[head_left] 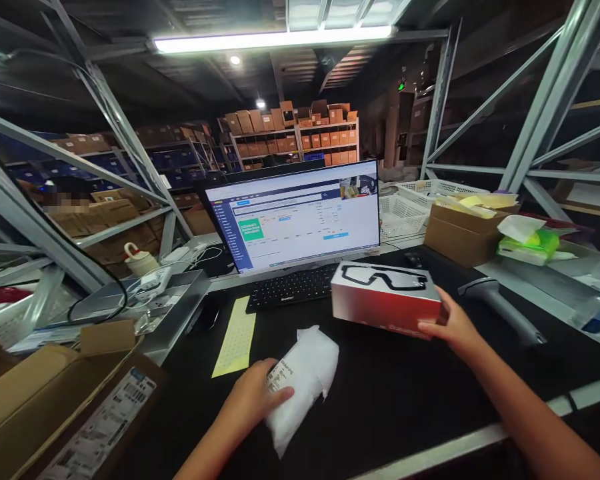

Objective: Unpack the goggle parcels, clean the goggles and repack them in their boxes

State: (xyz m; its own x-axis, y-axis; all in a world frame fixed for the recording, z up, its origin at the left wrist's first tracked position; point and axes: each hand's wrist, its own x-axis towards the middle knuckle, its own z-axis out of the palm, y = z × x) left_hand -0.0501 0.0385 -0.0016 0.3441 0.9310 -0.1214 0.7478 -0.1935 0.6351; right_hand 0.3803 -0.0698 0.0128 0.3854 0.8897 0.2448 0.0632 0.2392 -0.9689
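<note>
My left hand [257, 392] grips the left side of a white wrapped packet [307, 373], with the thumb across its printed label. The packet is over the black desktop in front of me. At the right, my right hand [453, 323] holds the end of a red and white box [380, 303] with a black goggle outline on its top. That box is close to the right end of the black keyboard [290, 287]. A sheet of yellow labels [235, 337] lies left of the packet.
A monitor [300, 220] stands behind the keyboard. A barcode scanner [503, 307] lies right of my right hand. An open cardboard box [45, 400] fills the lower left. Another carton [460, 233], holding papers, and white baskets [403, 213] are at the back right.
</note>
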